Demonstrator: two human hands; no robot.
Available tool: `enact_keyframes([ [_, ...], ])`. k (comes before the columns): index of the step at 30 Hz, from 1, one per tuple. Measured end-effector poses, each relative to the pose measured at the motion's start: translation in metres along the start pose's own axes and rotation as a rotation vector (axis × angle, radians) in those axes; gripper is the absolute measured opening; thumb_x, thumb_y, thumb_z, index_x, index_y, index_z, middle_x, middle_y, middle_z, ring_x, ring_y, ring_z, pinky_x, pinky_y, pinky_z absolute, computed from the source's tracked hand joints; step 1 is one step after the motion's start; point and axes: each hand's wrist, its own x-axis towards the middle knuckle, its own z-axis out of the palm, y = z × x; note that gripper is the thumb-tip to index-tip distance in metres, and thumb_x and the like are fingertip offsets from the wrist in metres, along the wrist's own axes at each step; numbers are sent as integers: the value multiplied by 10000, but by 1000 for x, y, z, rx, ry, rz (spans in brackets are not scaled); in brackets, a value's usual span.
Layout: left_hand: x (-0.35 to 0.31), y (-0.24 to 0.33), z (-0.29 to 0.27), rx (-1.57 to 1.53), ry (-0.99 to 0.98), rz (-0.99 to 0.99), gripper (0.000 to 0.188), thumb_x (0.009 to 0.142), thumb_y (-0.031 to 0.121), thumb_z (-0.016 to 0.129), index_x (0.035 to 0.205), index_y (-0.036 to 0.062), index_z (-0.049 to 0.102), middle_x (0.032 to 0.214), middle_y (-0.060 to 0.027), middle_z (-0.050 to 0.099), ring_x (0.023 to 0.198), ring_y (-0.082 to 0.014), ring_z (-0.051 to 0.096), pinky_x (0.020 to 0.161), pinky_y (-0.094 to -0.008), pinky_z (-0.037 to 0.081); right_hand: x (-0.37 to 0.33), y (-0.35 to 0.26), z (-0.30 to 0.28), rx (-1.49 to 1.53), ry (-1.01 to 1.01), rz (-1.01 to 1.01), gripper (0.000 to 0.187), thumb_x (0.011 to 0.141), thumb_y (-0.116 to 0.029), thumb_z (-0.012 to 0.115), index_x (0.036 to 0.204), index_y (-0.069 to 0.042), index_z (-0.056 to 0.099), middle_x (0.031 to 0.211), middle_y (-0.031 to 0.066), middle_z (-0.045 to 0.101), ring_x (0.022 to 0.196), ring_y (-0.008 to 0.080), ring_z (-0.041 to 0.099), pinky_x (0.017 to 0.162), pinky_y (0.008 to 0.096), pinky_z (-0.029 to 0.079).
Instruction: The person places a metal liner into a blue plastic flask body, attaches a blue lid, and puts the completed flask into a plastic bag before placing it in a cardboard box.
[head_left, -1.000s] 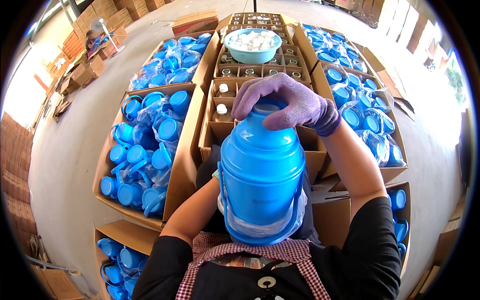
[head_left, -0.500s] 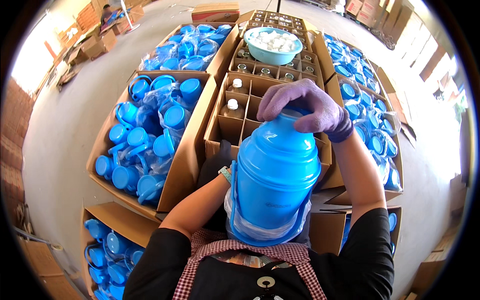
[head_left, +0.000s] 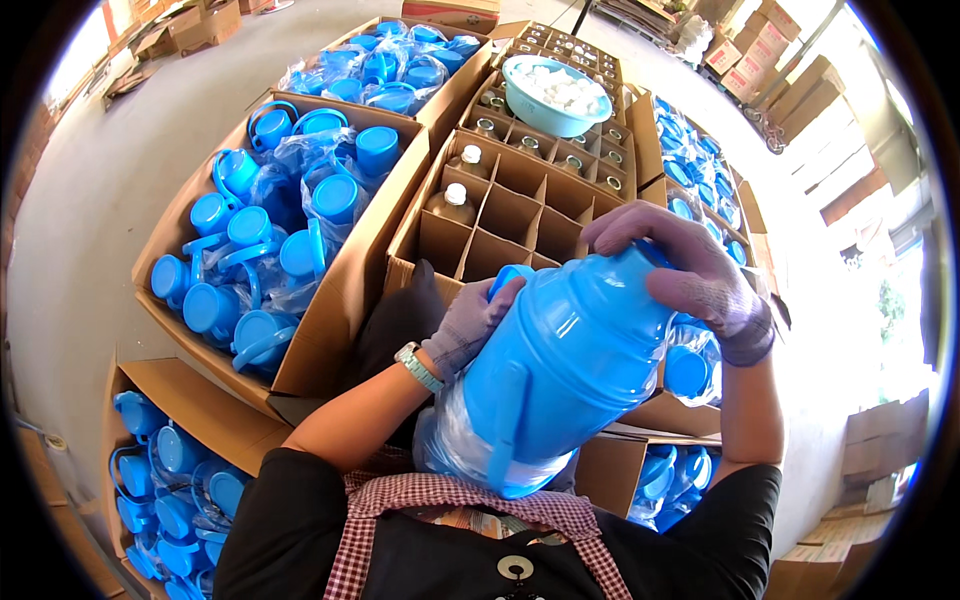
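Cartons are crowding the pale floor (head_left: 90, 270) while I am looking down from afar through the head camera. Between the two gloved hands, a big blue jug (head_left: 555, 350) is leaning, its neck tipping toward the right hand (head_left: 705, 275). That hand is curling over the neck, thumb and fingers clamping opposite sides. The left hand (head_left: 470, 325) is closing around a side loop (head_left: 510, 278). I am judging the shell stiff, smooth and slippery under gloves, probably light for its bulk; whether anything fragile is sitting inside, I cannot tell. Loop and neck are offering the surest hold; the swing handle (head_left: 508, 430), hanging below the left hand, is looking too loose for steadying, and the clear wrap (head_left: 440, 440) around the base could be sliding.

Just ahead of the left hand, a divided carton (head_left: 503, 252) is holding two white-capped bottles (head_left: 453, 207). Farther ahead, a pale-blue basin (head_left: 545, 115) is carrying white pieces (head_left: 560, 82). Left of the left hand, a deep carton (head_left: 355, 270) is holding blue jugs and plastic; below the right hand, more wrapped jugs (head_left: 686, 370) are showing.
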Motion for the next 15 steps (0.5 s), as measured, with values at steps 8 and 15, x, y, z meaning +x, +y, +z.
enact_keyframes([
  [8,-45,42,6,297,99,141,609,948,561,661,1126,-20,696,943,-128,747,871,-206,714,795,-348,557,-37,-13,25,-164,352,450,839,825,-691,686,1414,-102,589,1311,171,606,1225,360,601,1004,477,534],
  [15,-50,28,0,276,-47,165,852,879,790,582,1134,-15,702,954,-128,744,880,-222,715,812,-357,561,-50,-1,23,-247,259,271,759,741,-539,749,1331,-69,660,1179,141,668,1081,302,664,914,423,567],
])
